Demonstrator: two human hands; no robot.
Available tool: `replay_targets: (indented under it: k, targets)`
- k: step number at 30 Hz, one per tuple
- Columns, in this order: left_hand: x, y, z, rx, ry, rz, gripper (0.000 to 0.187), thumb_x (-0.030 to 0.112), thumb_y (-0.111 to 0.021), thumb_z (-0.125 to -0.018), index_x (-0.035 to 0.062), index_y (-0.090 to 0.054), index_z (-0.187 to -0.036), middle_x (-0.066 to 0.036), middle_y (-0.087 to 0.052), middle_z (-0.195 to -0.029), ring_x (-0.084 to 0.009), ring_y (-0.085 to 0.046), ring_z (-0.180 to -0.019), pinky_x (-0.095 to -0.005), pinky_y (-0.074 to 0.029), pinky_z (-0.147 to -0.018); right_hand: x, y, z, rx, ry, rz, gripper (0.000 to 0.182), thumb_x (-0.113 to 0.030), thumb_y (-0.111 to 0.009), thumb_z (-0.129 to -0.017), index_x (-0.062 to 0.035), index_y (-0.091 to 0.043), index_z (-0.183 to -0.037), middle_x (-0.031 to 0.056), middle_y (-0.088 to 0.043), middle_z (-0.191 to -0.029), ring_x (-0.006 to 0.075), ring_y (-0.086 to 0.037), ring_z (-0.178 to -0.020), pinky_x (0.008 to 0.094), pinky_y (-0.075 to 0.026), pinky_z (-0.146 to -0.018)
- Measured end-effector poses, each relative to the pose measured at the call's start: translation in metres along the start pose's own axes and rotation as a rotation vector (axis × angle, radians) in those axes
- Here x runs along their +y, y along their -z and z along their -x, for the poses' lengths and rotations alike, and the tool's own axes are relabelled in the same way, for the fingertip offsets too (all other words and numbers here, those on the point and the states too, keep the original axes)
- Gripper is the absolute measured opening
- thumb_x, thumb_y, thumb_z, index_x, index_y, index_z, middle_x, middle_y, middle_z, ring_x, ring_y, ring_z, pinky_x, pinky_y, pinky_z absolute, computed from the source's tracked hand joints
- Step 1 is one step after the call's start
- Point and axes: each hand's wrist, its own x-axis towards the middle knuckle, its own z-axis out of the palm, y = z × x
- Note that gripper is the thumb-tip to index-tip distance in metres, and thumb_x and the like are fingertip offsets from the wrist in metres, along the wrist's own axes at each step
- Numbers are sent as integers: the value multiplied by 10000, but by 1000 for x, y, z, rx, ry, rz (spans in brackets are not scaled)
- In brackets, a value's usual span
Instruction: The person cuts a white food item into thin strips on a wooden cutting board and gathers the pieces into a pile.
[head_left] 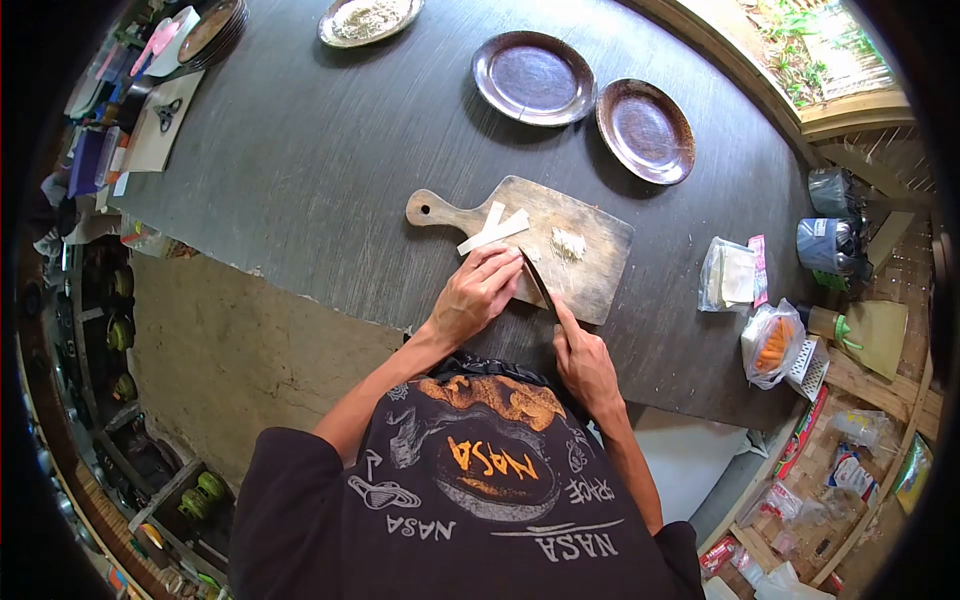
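On the wooden cutting board (598,292), my left hand (480,294) is closed, its bunched fingertips pressing down beside the blade. A bit of white strip (531,256) shows at those fingertips; most of it is hidden. My right hand (588,368) grips a dark-bladed knife (539,281), its tip close to the left fingers. Just beyond the left hand, several pale, flat strips (497,231) lie crossed near the board's handle. A small heap of finely cut white pieces (568,243) sits on the board to the right.
Two brown plates (535,78) (645,131) stand beyond the board. A plate of white shreds (369,17) is at the back left. Scissors (168,115) lie at far left. On the right are a plastic-wrapped pale block (729,274), a bag of carrots (773,345) and a grater (809,368).
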Motion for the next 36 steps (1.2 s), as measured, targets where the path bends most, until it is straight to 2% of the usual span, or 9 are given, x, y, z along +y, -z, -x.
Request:
replay_targets:
  k: [3, 5, 8, 11, 21, 23, 30, 36]
  targets:
    - [-1, -1, 0, 1, 8, -3, 302, 25, -780, -873, -10, -752, -1172, -101, -747, -1204, -267, -654, -1216, -386, -534, -1072, -2, 4, 1, 2, 0, 47, 575, -84, -524, -1025, -136, -432, -1590, 317, -649, -815, 490, -660, -764, 560, -500, -726]
    - [0, -1, 1, -1, 8, -9, 299, 26, -779, -873, -9, -752, -1169, -101, -746, -1206, -268, -654, -1216, -387, -534, -1072, -2, 4, 4, -1, -12, 129, 647, -98, -551, -1006, -210, -393, -1624, 260, -687, -822, 441, -691, -739, 554, -536, -713]
    - [-2, 1, -2, -2, 17, 3, 292, 32, -777, -879, -6, -752, -1167, -102, -746, -1209, -269, -652, -1218, -390, -534, -1071, 3, 5, 13, -8, -34, 131, 653, -94, -555, -1002, -226, -400, -1622, 248, -690, -828, 436, -694, -744, 550, -538, -707]
    - [-2, 2, 1, -16, -10, 7, 301, 39, -760, -887, -35, -736, -1178, -117, -735, -1204, -270, -640, -1224, -375, -544, -1063, 10, 3, 17, 10, 11, 85, 657, -92, -561, -998, -226, -401, -1621, 243, -692, -834, 435, -694, -750, 548, -539, -702]
    - [1, 8, 2, -17, 8, -14, 267, 28, -782, -872, 14, -762, -1138, -85, -757, -1181, -259, -675, -1176, -382, -551, -1044, 4, 3, 9, 74, -61, 71, 603, -112, -532, -1028, -188, -414, -1614, 259, -690, -830, 453, -685, -743, 559, -532, -708]
    - [0, 6, 2, -13, 15, 1, 264, 23, -782, -870, 16, -764, -1133, -87, -757, -1181, -260, -677, -1174, -382, -552, -1041, 9, 1, 8, 156, -73, 18, 588, -116, -525, -1037, -175, -416, -1611, 263, -693, -840, 459, -684, -739, 568, -530, -711]
    - [1, 3, 3, -21, 20, -8, 279, 21, -758, -887, -17, -730, -1162, -109, -739, -1184, -280, -658, -1196, -387, -549, -1047, 0, 1, 8, 81, -57, 75, 581, -128, -530, -1040, -168, -416, -1608, 269, -705, -875, 466, -700, -777, 569, -539, -711]
    - [4, 3, -3, -55, 63, 18, 276, -1, -753, -892, 0, -733, -1167, -106, -738, -1198, -285, -667, -1191, -405, -542, -1052, 12, 4, 10, 170, -75, 55, 573, -135, -535, -1045, -168, -423, -1605, 263, -700, -867, 459, -700, -761, 562, -540, -702]
